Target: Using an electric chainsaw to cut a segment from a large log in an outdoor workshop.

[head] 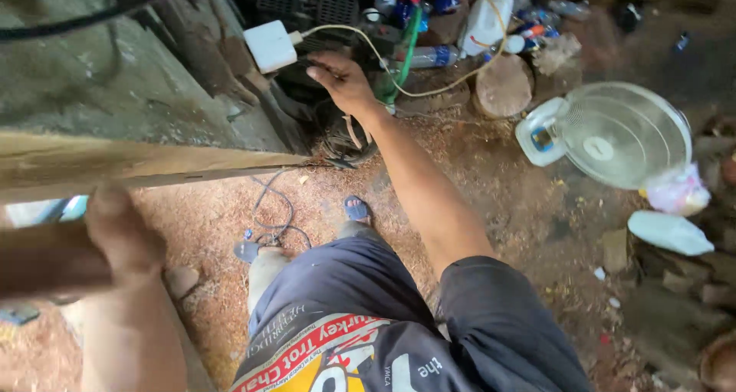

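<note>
My right hand [341,81] reaches forward with its fingers apart and holds nothing. It hovers just right of a white socket box [270,45], from which a pale cable [429,93] loops away to the right. My left hand [123,235] is at the lower left, closed around a blurred brown wooden bar [42,260]. A long pale wooden plank [153,164] runs from the left edge to the middle, just above that hand. Its far tip ends below my right wrist.
A white fan [613,131] lies on the sawdust floor at the right, beside a plastic bag [678,191]. A white jug [487,20], several bottles and a round wood block [504,85] crowd the top. A thin cable [268,208] lies by my blue sandals [356,208].
</note>
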